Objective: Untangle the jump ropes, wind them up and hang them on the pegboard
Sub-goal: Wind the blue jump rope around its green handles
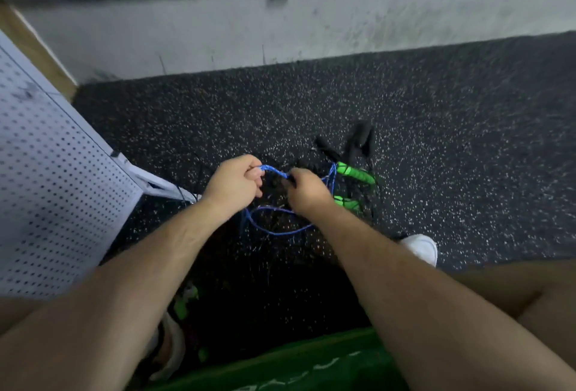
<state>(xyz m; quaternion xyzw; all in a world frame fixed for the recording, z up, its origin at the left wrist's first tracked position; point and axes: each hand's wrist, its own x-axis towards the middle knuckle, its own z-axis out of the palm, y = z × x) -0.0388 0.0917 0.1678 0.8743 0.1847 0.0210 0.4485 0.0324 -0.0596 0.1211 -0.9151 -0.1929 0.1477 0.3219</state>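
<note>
While both fists curl tight, left hand [233, 183] and right hand [307, 191] pinch a thin braided blue rope [274, 171] taut between them, mid-frame; slack loops below. Glossy green handles [358, 172] just right. Speckled black rubber floor [467, 141], perforated white pegboard [56, 188] left, grey wall [343, 25] up top.

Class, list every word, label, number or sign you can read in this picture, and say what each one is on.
No text is readable.
White print on the green fabric: blurred and cut off, unreadable.
Pegboard, blue rope, green handles: no markings visible.
</note>
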